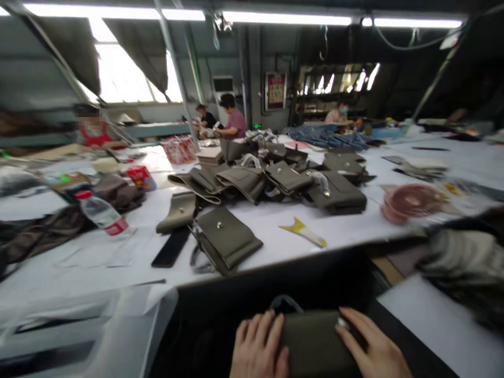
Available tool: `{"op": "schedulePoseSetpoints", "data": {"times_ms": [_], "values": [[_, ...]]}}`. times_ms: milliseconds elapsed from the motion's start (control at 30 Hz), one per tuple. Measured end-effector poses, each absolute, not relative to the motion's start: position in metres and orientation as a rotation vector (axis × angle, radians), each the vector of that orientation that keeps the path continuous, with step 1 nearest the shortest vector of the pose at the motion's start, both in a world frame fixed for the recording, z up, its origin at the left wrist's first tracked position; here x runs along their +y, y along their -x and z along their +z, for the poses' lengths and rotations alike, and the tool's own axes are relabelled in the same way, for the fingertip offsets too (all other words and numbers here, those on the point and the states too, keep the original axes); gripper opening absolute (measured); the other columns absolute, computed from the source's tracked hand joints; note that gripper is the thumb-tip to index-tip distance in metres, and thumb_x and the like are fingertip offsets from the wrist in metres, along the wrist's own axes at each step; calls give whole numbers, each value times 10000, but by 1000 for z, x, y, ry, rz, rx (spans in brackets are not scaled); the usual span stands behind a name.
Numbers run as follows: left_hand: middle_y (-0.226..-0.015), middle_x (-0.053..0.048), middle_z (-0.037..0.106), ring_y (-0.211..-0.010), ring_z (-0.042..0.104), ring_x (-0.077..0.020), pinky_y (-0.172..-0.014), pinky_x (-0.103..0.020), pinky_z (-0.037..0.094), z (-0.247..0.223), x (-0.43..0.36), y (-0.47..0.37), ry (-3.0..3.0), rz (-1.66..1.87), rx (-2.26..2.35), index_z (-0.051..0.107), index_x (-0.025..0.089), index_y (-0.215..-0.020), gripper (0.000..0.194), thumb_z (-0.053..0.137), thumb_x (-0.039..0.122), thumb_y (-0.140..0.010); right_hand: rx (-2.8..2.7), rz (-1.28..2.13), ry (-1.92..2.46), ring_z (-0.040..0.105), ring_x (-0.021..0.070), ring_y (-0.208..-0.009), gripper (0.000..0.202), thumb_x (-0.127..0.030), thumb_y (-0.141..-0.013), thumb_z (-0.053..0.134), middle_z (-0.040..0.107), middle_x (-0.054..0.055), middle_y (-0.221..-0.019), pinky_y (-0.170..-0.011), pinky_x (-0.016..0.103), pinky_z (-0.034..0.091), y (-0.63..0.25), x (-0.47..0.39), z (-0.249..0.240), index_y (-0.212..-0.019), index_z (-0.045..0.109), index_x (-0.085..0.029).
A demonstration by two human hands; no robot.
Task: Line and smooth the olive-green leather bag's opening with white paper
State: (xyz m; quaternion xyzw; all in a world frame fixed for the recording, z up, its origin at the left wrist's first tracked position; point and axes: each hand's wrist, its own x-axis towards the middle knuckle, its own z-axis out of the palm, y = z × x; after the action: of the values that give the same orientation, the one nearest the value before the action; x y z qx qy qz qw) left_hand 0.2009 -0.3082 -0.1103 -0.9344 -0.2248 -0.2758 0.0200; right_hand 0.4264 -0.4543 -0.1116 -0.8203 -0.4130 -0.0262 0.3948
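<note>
A dark olive bag (pixel 315 344) lies low in the view, near the bottom edge. My left hand (pixel 258 346) rests on its left side with the fingers close together, gripping that edge. At the bag's upper right corner, my right hand (pixel 372 344) holds the edge between thumb and fingers, beside a small pale spot that may be a clasp. A clear strap or loop (pixel 287 302) rises behind the bag's top edge. Beyond it on the white table (pixel 271 223), another olive bag (pixel 228 239) with a metal stud lies beside a black phone (pixel 171 248).
Several olive bags (pixel 289 177) are heaped mid-table. A yellow-and-white tool (pixel 303 232) lies near the front edge. A plastic bottle (pixel 104 214) is at left, a pink round basket (pixel 411 202) at right. Several people sit farther back. A plastic-covered surface (pixel 118 325) is at lower left.
</note>
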Motion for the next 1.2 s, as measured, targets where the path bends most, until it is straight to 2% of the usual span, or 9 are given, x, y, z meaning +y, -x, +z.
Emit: {"op": "schedulePoseSetpoints", "data": {"times_ms": [67,200,367,533,633,733,867,1000,1200], "values": [[-1275,-5,671,-1075,625,-239,-936,-417,412,-100,-314,-200,2951,-850,-811,603,273,-1306,377,467,351,-963,-868,238,2114,646,295,-1048,378,-510,-837,577,691,74,-1131,-953,444,510,-419,-461,-98,-1072,670,-229],[-1329,-5,634,-1134,578,-238,-979,-408,344,-92,-312,-200,3063,-730,-820,571,257,-1340,391,479,320,-964,-652,451,2129,661,261,-940,326,-465,-776,640,708,45,-999,-873,408,529,-417,-455,-81,-1007,646,-235],[-1315,-4,644,-1116,586,-237,-973,-405,343,-93,-312,-198,3052,-747,-799,582,257,-1331,388,470,336,-968,-589,460,2075,657,234,-902,310,-460,-778,621,698,57,-995,-805,367,538,-416,-453,-82,-972,614,-217],[-1262,-18,678,-1081,608,-245,-949,-417,357,-88,-316,-204,3024,-832,-851,645,240,-1255,383,391,353,-990,-595,425,2035,639,237,-931,239,-435,-750,620,671,76,-1056,-830,363,515,-417,-450,-80,-815,554,-215],[-1257,-22,680,-1076,610,-241,-948,-412,358,-88,-315,-204,3014,-836,-840,648,238,-1252,379,400,344,-986,-627,383,2054,625,226,-846,216,-425,-780,617,644,43,-920,-825,370,484,-414,-451,-73,-796,560,-217],[-1293,-16,661,-1095,601,-233,-961,-400,354,-93,-311,-201,3008,-785,-778,616,246,-1295,376,458,340,-967,-687,337,2070,600,203,-738,200,-412,-829,590,594,12,-800,-755,349,463,-410,-453,-66,-778,563,-220],[-1325,-21,638,-1113,584,-234,-966,-395,351,-98,-307,-198,2986,-685,-697,574,247,-1342,415,526,323,-937,-734,308,2054,572,185,-694,188,-393,-848,577,593,5,-777,-695,315,443,-411,-452,-67,-772,570,-221],[-1317,-54,638,-1112,578,-253,-958,-420,353,-98,-307,-198,2937,-656,-647,563,205,-1350,429,524,261,-926,-648,309,2076,556,194,-676,200,-401,-815,602,606,10,-720,-661,313,428,-420,-448,-78,-730,589,-220],[-1302,-67,648,-1111,583,-259,-953,-424,364,-97,-307,-198,2918,-659,-610,578,192,-1331,426,536,259,-912,-593,344,2054,577,191,-668,209,-414,-826,609,626,7,-715,-638,297,442,-423,-447,-88,-744,595,-222]]}}
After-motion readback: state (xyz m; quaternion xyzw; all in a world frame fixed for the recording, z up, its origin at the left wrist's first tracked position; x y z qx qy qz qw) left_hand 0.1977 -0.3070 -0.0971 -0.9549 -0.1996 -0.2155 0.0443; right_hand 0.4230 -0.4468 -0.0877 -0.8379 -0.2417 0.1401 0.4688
